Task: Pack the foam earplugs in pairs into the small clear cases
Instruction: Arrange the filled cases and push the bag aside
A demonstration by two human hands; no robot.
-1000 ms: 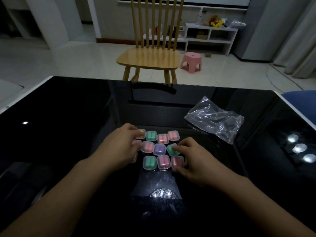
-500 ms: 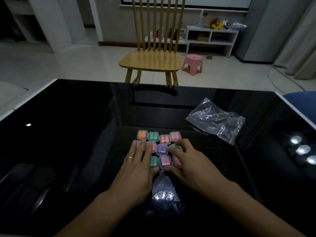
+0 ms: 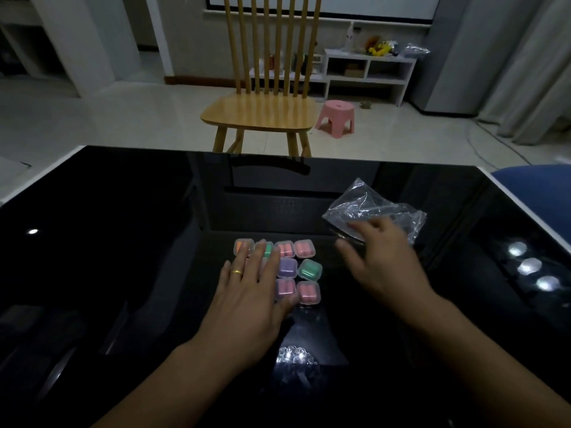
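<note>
No writing or brand can be read anywhere: the small clear cases [image 3: 285,268] carry no visible label. They lie flat in a tight block of rows on the black glossy table [image 3: 123,242], near its middle, each showing a pair of foam earplugs [image 3: 284,250] through its lid. In the pink cases the two plugs lie side by side with their long axes running away from the person; the purple and green ones are too dim to tell.

The left hand [image 3: 247,291] lies flat and relaxed over the left part of the block, fingers straight and spread, a gold ring [image 3: 237,272] on one finger. The right hand [image 3: 383,264] is blurred, fingers loosely extended toward a crumpled clear plastic bag [image 3: 370,208]; whether it touches the bag cannot be told.
</note>
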